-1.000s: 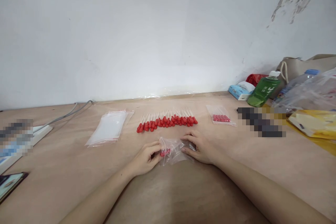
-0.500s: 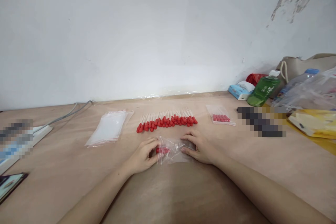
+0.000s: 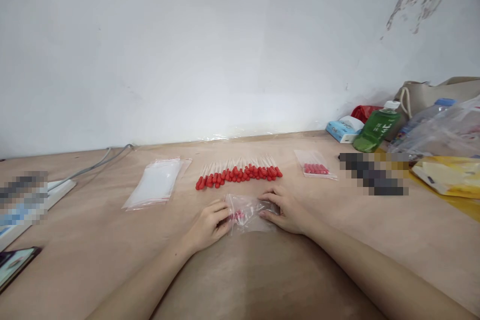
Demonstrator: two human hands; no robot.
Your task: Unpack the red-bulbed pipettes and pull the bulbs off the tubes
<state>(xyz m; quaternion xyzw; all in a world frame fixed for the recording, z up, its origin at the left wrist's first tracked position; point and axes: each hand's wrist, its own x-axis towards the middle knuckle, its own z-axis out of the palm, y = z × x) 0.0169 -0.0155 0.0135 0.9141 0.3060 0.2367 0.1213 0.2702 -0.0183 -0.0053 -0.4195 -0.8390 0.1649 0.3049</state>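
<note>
Head cam: L hand (image 3: pixel 210 225) at L end of clear zip bag (image 3: pixel 251 222), by red-bulbed droppers (image 3: pixel 237 216) seen thru plastic — can't tell if its fingers pinch them. R hand (image 3: pixel 287 212): fingers spread, touching bag's other end. Prob. best: steady bag w/ R, ease droppers in flat — thin film likely to crease.

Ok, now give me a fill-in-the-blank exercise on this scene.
A clear bag lies between the left hand and the ____ hand.
The lined-up sticks have ____ bulbs.
The green bottle wears a ____ cap.
The stack of flat bags lies to the ____ of the sticks.
Missing words: right; red; white; left.
</note>
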